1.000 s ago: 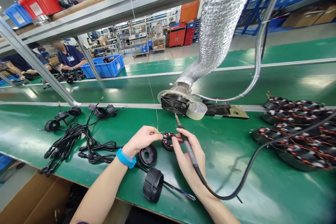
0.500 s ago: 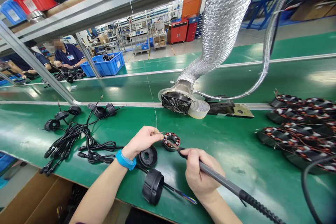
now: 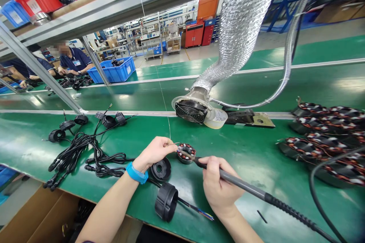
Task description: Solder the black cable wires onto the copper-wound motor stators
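Observation:
My left hand, with a blue band at the wrist, pinches a thin wire at the left edge of a small wound motor stator. My right hand grips the grey handle of a soldering iron like a pen. The iron's tip lies over the stator, close to my left fingertips; exact contact is too small to make out. A fine strand of solder wire hangs down to my left hand. Just below that hand are a black round cap and a black housing with coloured wire ends.
Black cables with round caps cover the left of the green bench. Several larger stators stand at right. A fume extractor with a foil duct sits behind the stator. The iron's cord loops at right. Other people work beyond a blue crate.
The iron has swung to a flatter angle, and its cord has shifted left. A short black strip on the bench is now uncovered. My left hand stays almost still.

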The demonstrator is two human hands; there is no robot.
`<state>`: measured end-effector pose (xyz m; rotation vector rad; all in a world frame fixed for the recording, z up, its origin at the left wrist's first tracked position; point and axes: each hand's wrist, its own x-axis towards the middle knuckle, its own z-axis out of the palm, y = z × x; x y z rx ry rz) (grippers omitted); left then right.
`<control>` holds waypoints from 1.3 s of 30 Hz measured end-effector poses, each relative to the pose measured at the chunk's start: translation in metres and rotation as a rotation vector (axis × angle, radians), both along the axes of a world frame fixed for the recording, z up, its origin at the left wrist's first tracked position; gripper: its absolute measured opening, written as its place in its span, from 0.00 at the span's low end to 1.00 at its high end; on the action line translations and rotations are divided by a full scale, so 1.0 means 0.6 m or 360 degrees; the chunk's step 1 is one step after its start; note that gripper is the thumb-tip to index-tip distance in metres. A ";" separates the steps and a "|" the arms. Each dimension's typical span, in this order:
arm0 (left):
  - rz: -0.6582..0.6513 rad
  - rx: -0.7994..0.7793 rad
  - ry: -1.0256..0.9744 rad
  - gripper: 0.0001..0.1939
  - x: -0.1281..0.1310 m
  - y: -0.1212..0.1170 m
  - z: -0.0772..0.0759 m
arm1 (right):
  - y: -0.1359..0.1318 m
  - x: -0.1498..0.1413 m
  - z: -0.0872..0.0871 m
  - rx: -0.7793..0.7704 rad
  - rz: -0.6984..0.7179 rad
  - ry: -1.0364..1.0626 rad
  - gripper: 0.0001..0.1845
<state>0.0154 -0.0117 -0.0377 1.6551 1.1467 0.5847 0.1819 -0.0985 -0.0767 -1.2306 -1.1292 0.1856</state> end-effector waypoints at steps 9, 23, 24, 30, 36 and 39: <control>0.0016 -0.0013 -0.0012 0.17 0.001 -0.001 0.000 | 0.001 0.005 -0.004 -0.0005 -0.0051 0.0063 0.18; 0.0008 -0.0053 -0.0066 0.18 0.002 0.000 0.001 | 0.001 0.001 0.002 0.0010 0.0039 -0.0003 0.18; 0.0002 -0.0047 -0.0065 0.18 0.001 0.001 0.000 | 0.001 0.002 0.000 0.0000 0.0014 0.0006 0.18; -0.0002 -0.0035 -0.0076 0.18 0.000 0.003 -0.006 | 0.002 0.005 -0.010 -0.0041 -0.0066 0.0024 0.19; -0.0009 -0.0037 -0.0095 0.18 -0.001 0.002 -0.008 | 0.002 0.004 -0.011 -0.0028 -0.0069 0.0039 0.18; -0.0003 -0.0057 -0.0099 0.19 -0.001 0.001 -0.003 | 0.002 0.004 -0.011 -0.0031 -0.0068 0.0040 0.19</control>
